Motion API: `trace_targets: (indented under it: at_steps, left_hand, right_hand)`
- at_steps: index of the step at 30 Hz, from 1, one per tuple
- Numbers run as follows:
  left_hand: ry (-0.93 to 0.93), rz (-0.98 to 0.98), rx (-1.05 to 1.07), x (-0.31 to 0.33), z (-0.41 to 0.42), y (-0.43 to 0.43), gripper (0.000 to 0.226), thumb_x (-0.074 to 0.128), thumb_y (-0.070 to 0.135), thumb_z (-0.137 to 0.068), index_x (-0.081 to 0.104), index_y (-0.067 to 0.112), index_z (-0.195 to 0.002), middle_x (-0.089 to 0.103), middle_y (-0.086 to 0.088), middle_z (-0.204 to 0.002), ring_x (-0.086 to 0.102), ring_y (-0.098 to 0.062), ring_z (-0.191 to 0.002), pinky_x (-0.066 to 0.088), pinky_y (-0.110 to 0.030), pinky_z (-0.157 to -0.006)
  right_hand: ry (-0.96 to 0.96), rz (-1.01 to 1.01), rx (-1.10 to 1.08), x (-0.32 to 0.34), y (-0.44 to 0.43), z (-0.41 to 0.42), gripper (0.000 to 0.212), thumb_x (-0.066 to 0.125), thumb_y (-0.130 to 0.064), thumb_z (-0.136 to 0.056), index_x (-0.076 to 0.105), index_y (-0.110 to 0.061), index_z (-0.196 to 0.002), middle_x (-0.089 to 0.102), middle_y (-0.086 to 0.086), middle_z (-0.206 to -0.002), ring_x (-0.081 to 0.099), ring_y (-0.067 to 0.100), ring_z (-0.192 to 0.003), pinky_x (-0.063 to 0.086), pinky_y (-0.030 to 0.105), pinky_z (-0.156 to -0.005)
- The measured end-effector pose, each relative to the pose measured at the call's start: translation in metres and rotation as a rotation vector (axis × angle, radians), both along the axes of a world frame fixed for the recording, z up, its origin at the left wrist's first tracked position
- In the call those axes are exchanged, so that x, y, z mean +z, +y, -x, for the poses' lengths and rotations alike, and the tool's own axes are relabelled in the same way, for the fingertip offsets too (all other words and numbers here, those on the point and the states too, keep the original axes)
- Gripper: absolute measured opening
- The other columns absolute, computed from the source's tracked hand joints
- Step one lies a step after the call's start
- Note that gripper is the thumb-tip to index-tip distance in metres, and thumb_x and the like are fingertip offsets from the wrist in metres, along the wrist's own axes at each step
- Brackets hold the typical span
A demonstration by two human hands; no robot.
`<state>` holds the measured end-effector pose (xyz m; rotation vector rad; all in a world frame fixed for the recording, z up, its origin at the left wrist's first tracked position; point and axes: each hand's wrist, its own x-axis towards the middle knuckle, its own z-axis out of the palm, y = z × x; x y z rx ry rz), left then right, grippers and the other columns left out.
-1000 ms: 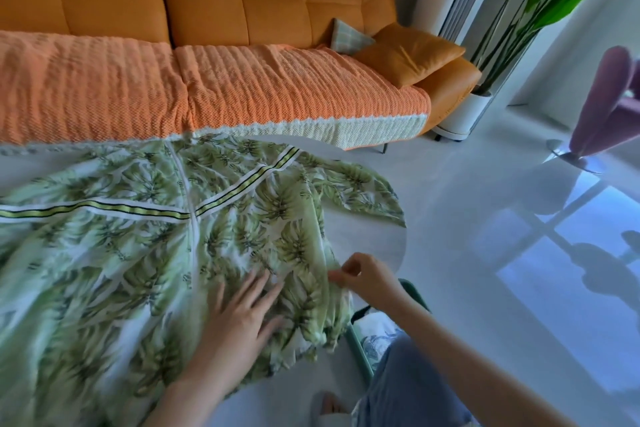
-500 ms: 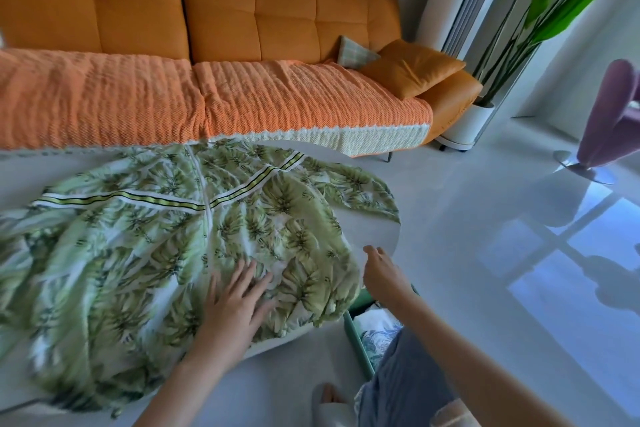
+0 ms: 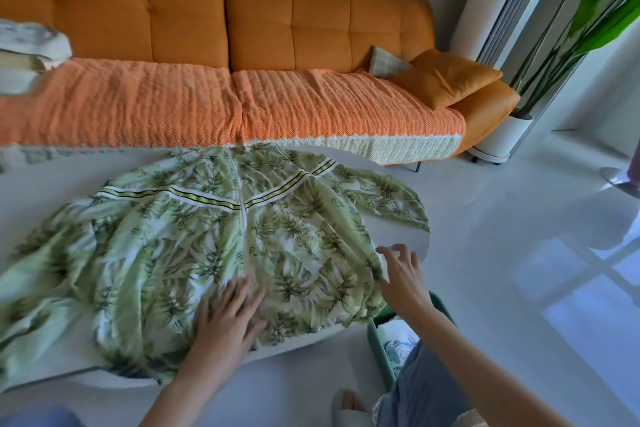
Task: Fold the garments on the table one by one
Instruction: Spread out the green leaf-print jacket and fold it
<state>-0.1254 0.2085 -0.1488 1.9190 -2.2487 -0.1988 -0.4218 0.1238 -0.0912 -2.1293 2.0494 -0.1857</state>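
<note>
A green leaf-print garment (image 3: 194,243) with a striped band across it lies spread over the white oval table (image 3: 41,191). My left hand (image 3: 227,319) lies flat on the cloth near the table's front edge, fingers straight and spread. My right hand (image 3: 403,274) hovers with loose, spread fingers at the garment's right edge, holding nothing. One sleeve (image 3: 391,198) reaches to the table's right end.
An orange sofa (image 3: 277,35) with a quilted orange cover stands just behind the table. Folded pale cloth (image 3: 27,42) sits on it at the far left. A green basket (image 3: 388,347) with clothes stands on the floor by my knee. A potted plant (image 3: 502,135) is at right.
My right hand let go of the garment's right edge and now hovers open beside it. The garment lies flatter and more spread. My left hand stays pressed on the cloth.
</note>
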Motion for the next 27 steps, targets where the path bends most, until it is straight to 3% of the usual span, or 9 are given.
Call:
trace_targets:
  at_steps: [3,7,10,15,18,23,27]
  left_hand:
    - [0.089,0.052,-0.001,0.01,0.002,0.001,0.058,0.009,0.054,-0.097,0.047,0.029,-0.133,0.035,0.0,-0.148,0.02,-0.02,-0.14,0.027,-0.061,-0.101]
    - [0.106,0.085,0.131,0.015,-0.016,0.001,0.068,0.004,0.054,-0.096,0.053,0.023,-0.131,0.046,-0.004,-0.141,0.03,-0.025,-0.135,0.024,-0.053,-0.106]
    - [0.084,0.152,0.24,0.02,-0.039,0.003,0.043,0.037,0.038,-0.093,0.065,0.018,-0.118,0.06,-0.008,-0.128,0.049,-0.027,-0.126,0.041,-0.053,-0.098]
    - [0.261,0.229,0.502,0.032,-0.097,0.006,0.031,0.05,0.015,-0.091,0.062,0.009,-0.12,0.059,-0.009,-0.127,0.053,-0.03,-0.12,0.045,-0.045,-0.097]
    - [0.283,0.197,0.656,0.034,-0.139,0.006,0.035,0.055,0.017,-0.092,0.058,0.011,-0.126,0.057,-0.008,-0.128,0.053,-0.028,-0.116,0.045,-0.039,-0.095]
    - [0.278,0.1,0.687,0.02,-0.181,0.005,0.037,0.049,0.018,-0.093,0.055,0.017,-0.129,0.054,-0.004,-0.13,0.051,-0.024,-0.116,0.046,-0.038,-0.094]
    - [0.357,0.143,0.744,0.02,-0.19,0.006,0.03,0.051,0.012,-0.092,0.06,0.015,-0.12,0.058,-0.002,-0.122,0.055,-0.022,-0.108,0.047,-0.037,-0.088]
  right_hand:
    - [-0.058,0.1,0.236,0.004,-0.003,-0.034,0.062,0.048,-0.011,-0.09,0.027,-0.026,-0.147,0.017,-0.002,-0.155,0.017,0.022,-0.138,0.023,0.041,-0.115]
    - [-0.174,-0.002,0.482,0.012,0.004,-0.107,0.045,0.043,-0.031,-0.098,0.036,-0.027,-0.143,0.022,-0.008,-0.155,0.015,0.014,-0.143,0.016,0.039,-0.118]
    - [-0.163,-0.088,0.627,0.009,0.006,-0.163,0.044,0.043,-0.029,-0.099,0.039,-0.024,-0.142,0.025,-0.004,-0.154,0.018,0.016,-0.143,0.015,0.04,-0.118]
    - [-0.178,-0.13,0.696,0.009,-0.004,-0.243,0.045,0.041,-0.02,-0.098,0.036,-0.022,-0.143,0.029,0.002,-0.153,0.026,0.022,-0.14,0.021,0.04,-0.116]
    - [-0.185,-0.125,0.75,0.01,-0.006,-0.29,0.047,0.042,-0.021,-0.098,0.034,-0.023,-0.144,0.03,0.002,-0.152,0.025,0.023,-0.14,0.024,0.042,-0.115]
    - [-0.158,-0.17,0.831,0.0,-0.006,-0.354,0.049,0.043,-0.032,-0.098,0.029,-0.027,-0.144,0.037,0.005,-0.145,0.03,0.025,-0.135,0.028,0.041,-0.111]
    - [0.016,-0.062,0.834,-0.015,-0.002,-0.374,0.045,0.041,-0.032,-0.096,0.033,-0.023,-0.14,0.036,0.01,-0.136,0.029,0.031,-0.127,0.028,0.043,-0.108]
